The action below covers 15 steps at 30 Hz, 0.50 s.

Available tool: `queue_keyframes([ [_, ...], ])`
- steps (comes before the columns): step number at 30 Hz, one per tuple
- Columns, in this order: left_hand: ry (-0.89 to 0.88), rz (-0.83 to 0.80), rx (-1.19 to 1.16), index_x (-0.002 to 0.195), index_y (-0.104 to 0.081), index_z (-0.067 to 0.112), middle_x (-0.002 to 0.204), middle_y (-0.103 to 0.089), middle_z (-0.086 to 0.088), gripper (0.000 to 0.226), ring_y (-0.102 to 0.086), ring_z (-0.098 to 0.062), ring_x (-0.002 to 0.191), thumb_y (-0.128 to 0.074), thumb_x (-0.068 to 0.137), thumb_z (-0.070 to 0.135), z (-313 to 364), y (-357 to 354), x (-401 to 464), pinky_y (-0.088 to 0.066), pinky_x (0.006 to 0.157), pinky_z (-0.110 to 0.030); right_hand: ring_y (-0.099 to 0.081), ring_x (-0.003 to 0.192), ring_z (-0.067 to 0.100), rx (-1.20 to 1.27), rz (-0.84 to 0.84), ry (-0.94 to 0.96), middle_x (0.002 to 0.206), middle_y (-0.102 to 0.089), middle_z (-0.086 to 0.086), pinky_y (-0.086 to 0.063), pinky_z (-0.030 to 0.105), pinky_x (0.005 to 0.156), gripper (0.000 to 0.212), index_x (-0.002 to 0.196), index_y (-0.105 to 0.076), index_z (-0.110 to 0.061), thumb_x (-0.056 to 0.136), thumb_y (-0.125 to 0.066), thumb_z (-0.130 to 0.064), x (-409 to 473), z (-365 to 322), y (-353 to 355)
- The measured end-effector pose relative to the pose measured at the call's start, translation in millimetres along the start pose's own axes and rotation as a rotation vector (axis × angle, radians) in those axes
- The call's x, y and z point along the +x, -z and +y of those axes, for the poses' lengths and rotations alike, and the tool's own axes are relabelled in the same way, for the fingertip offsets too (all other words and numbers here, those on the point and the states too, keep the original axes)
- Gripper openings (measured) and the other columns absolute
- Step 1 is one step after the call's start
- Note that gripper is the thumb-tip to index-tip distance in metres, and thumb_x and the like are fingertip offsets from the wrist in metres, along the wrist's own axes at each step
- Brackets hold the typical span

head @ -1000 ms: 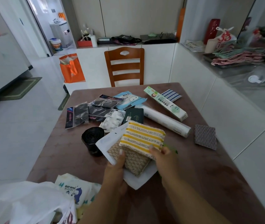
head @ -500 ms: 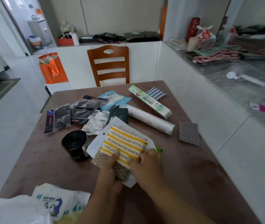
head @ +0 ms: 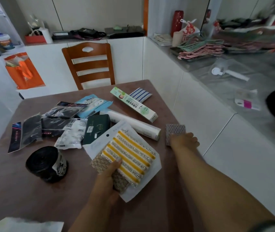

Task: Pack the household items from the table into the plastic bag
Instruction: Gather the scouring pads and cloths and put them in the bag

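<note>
My left hand holds a pack of yellow-striped sponge cloths on its white card, thumb on top, just above the brown table. My right hand reaches out to the right and its fingers lie on the near edge of a grey scouring pad; whether they grip it is unclear. A corner of the white plastic bag shows at the bottom left.
Further items lie on the table: a black bin-bag roll, dark packets, a white pouch, a green box, a white roll, a long carton, a striped cloth. A wooden chair stands behind; a white counter runs along the right.
My right hand has let go of the sponge cloth pack and moved right onto the grey scouring pad. My left hand alone now holds the pack. The view has turned rightward.
</note>
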<state>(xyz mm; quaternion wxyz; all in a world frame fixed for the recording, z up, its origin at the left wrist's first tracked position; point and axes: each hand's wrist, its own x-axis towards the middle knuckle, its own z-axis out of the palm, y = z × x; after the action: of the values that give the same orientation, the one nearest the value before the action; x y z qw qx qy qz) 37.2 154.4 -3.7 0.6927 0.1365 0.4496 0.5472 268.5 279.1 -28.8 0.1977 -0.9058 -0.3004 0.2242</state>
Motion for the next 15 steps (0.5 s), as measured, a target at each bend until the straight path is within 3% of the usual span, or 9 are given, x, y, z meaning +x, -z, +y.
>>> queue_keyframes([
  [3,0.022,0.009,0.016,0.107,-0.065,0.004,0.093,-0.077,-0.016,0.032,-0.075,-0.032,0.081,-0.068,0.076,0.008,0.9,-1.9,0.8,-0.061,0.062,-0.045,-0.039,0.126,0.032,-0.075,-0.051,-0.039,0.139,-0.041,0.016,-0.031,0.037,0.103,0.08,0.137,-0.037,-0.004,0.077,-0.062,-0.052,12.5,-2.1,-10.3],
  [5,0.032,0.025,0.024,0.108,-0.065,0.003,0.096,-0.076,-0.018,0.039,-0.074,-0.034,0.084,-0.07,0.071,0.009,2.7,-0.4,0.7,-0.061,0.065,-0.047,-0.045,0.125,0.034,0.015,-0.079,-0.092,0.137,-0.046,0.017,-0.037,0.038,0.101,0.086,0.135,-0.038,-0.004,0.071,-0.072,-0.049,17.2,-2.4,-9.5],
  [8,0.035,0.065,0.039,0.111,-0.064,0.003,0.101,-0.075,-0.02,0.038,-0.073,-0.035,0.089,-0.07,0.073,0.007,6.0,6.5,0.6,-0.061,0.069,-0.047,-0.056,0.117,0.039,0.242,-0.042,-0.076,0.13,-0.057,0.022,-0.046,0.042,0.096,0.065,0.126,-0.049,0.0,0.078,-0.067,-0.04,19.3,0.7,-0.4],
  [10,0.036,0.096,0.054,0.114,-0.064,0.003,0.106,-0.074,-0.02,0.041,-0.072,-0.036,0.094,-0.071,0.074,0.007,8.5,12.5,-0.6,-0.059,0.077,-0.052,-0.06,0.11,0.04,0.405,0.047,0.004,0.122,-0.062,0.025,-0.049,0.045,0.093,0.057,0.119,-0.058,0.002,0.084,-0.058,-0.042,5.5,-0.4,12.3],
  [11,0.033,0.111,0.059,0.115,-0.064,0.003,0.108,-0.073,-0.02,0.045,-0.071,-0.037,0.096,-0.073,0.071,0.008,9.4,15.4,-1.7,-0.056,0.083,-0.055,-0.063,0.105,0.039,0.567,0.015,0.057,0.116,-0.066,0.024,-0.051,0.045,0.09,0.054,0.115,-0.062,0.001,0.083,-0.058,-0.043,-10.7,-3.3,21.3],
  [13,0.022,0.132,0.074,0.116,-0.064,0.003,0.11,-0.072,-0.02,0.05,-0.07,-0.038,0.098,-0.075,0.067,0.009,11.2,19.4,-5.7,-0.052,0.089,-0.059,-0.069,0.091,0.031,0.934,-0.324,0.153,0.102,-0.072,0.015,-0.055,0.04,0.081,0.038,0.107,-0.068,-0.005,0.084,-0.065,-0.034,-53.4,-8.2,35.8],
  [15,0.011,0.147,0.1,0.114,-0.064,0.003,0.109,-0.073,-0.021,0.051,-0.071,-0.038,0.097,-0.077,0.065,0.011,11.6,23.2,-9.9,-0.051,0.09,-0.06,-0.071,0.089,0.023,0.923,-0.748,0.237,0.099,-0.074,0.009,-0.057,0.035,0.075,0.025,0.106,-0.066,-0.01,0.086,-0.066,-0.024,-103.8,-5.8,45.9],
])
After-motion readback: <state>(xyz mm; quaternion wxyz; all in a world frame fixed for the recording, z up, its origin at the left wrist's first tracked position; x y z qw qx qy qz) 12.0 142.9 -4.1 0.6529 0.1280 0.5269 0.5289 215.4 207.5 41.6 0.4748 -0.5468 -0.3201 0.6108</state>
